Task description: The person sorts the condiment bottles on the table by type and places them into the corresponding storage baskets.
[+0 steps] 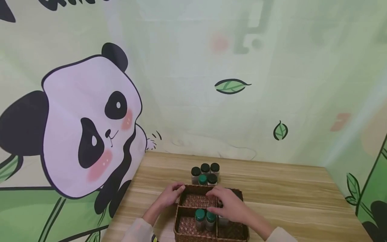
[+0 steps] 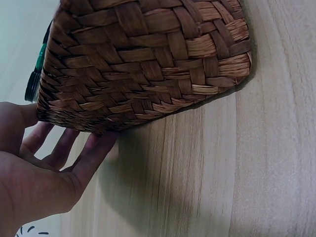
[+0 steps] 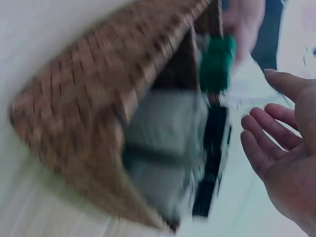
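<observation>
A brown woven basket [image 1: 196, 234] with dividers sits on the table. My left hand [image 1: 170, 195] grips its back left corner, thumb at the rim and fingers against the outer wall; the left wrist view shows those fingers [image 2: 96, 155] low on the weave. Above the basket's middle hovers my right hand [image 1: 228, 205], fingers loosely bent around nothing. Two green-capped jars [image 1: 200, 215] stand in the front left compartment. On the right side are clear jars with black caps [image 3: 211, 153], partly hidden by my right hand in the head view. The back left compartment's woven floor [image 1: 196, 201] shows.
Directly behind the basket stands a cluster of several small jars [image 1: 196, 172], most black-capped, one with a green cap [image 1: 203, 179]. The wooden table [image 1: 281, 195] extends to both sides. A cloth backdrop [image 1: 181, 84] with a printed panda hangs behind it.
</observation>
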`<state>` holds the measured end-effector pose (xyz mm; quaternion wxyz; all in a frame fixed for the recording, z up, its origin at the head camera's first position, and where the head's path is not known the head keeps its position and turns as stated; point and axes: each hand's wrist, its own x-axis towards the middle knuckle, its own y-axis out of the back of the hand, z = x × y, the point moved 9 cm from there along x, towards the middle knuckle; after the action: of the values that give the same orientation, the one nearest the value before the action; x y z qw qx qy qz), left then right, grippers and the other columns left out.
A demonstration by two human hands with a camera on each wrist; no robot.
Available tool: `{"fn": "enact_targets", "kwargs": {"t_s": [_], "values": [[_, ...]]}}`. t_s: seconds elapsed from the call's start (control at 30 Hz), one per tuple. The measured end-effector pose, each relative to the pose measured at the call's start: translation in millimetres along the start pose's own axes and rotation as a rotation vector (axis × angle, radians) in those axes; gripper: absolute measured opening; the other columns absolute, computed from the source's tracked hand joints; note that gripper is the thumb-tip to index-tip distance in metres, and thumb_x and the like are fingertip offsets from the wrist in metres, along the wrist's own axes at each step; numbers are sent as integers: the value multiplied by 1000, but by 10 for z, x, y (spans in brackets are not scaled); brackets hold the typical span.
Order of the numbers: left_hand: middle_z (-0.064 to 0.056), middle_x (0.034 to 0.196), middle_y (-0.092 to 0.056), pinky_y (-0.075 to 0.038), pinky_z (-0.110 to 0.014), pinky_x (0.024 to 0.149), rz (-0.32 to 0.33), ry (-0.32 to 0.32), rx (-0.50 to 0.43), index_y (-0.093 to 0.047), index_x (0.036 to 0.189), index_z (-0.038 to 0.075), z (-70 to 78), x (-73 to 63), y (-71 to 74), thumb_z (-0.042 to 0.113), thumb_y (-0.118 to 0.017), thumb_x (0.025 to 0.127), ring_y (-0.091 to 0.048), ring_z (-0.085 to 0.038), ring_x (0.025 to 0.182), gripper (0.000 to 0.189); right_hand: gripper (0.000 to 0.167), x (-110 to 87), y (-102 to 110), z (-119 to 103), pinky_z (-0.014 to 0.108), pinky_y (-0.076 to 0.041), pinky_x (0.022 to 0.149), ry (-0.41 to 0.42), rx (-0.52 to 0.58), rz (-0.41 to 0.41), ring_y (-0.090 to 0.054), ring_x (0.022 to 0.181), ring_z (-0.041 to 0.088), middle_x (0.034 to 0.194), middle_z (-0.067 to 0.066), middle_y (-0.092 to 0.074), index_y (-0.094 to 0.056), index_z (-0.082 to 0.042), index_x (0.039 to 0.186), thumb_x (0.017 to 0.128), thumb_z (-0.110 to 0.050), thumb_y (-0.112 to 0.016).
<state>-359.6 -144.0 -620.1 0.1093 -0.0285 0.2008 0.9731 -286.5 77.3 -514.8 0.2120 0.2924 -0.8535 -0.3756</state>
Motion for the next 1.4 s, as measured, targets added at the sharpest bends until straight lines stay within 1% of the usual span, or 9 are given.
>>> {"fn": "enact_targets", "kwargs": {"t_s": [0.2,0.3,0.43,0.6,0.83,1.07,1.27,1.33,1.4], "values": [[-22,134,-65,-48,-58,105,-5,0,-11,-64,138,0,-24,18,-7,31,-56,111,-60,-37,124,41,29,-197,507,387,43,-58,89,-77,79,215,-67,106,33,117,8,-70,-69,-3,127,102,-17,-74],[-22,134,-65,-47,-59,105,-8,-6,-16,-64,139,-1,-26,14,-8,30,-57,111,-60,-38,124,42,29,-329,687,624,41,-59,88,-153,117,322,-67,105,32,115,9,-71,-69,-1,127,101,-12,-74],[-22,134,-65,-47,-59,106,-8,-5,-26,-65,138,0,-15,1,0,29,-57,111,-60,-38,125,40,30,-499,770,953,41,-59,89,-292,174,397,-67,108,29,118,13,-71,-68,1,129,102,-12,-73],[-21,131,-67,-48,-60,105,-2,-17,-32,-66,135,-1,30,-10,37,27,-57,111,-60,-38,124,38,31,-631,643,1314,45,-57,94,-416,206,421,-67,112,31,124,19,-70,-67,4,131,106,-15,-68],[-24,132,-66,-50,-59,103,-13,-31,-19,-65,137,-2,33,-11,23,29,-58,111,-61,-39,122,41,34,-773,285,1644,38,-62,80,-557,407,425,-70,105,30,121,20,-69,-64,10,131,108,-15,-63],[-25,133,-66,-50,-59,102,-6,-51,-53,-64,138,-3,-7,10,-17,29,-59,111,-63,-40,121,42,33,-815,178,1699,41,-59,87,-574,423,441,-70,104,28,115,17,-72,-67,11,129,109,-14,-60],[-25,133,-66,-50,-59,103,12,-56,-71,-65,136,-4,-24,-4,-8,27,-59,110,-63,-41,121,41,28,-829,107,1718,32,-51,68,-623,457,439,-57,84,18,94,6,-64,-72,5,120,110,-18,-58],[-24,133,-66,-50,-60,103,16,-46,-78,-65,136,-4,-24,-10,-4,27,-59,110,-63,-42,122,41,33,-844,78,1727,36,-55,73,-655,450,447,-61,88,22,98,11,-67,-71,6,123,111,-21,-56],[-24,134,-66,-50,-61,104,13,-28,-84,-64,137,-3,-38,-9,-10,29,-58,111,-63,-43,122,42,37,-858,67,1733,45,-58,86,-676,426,465,-66,102,30,111,18,-71,-69,7,127,111,-23,-55]]}}
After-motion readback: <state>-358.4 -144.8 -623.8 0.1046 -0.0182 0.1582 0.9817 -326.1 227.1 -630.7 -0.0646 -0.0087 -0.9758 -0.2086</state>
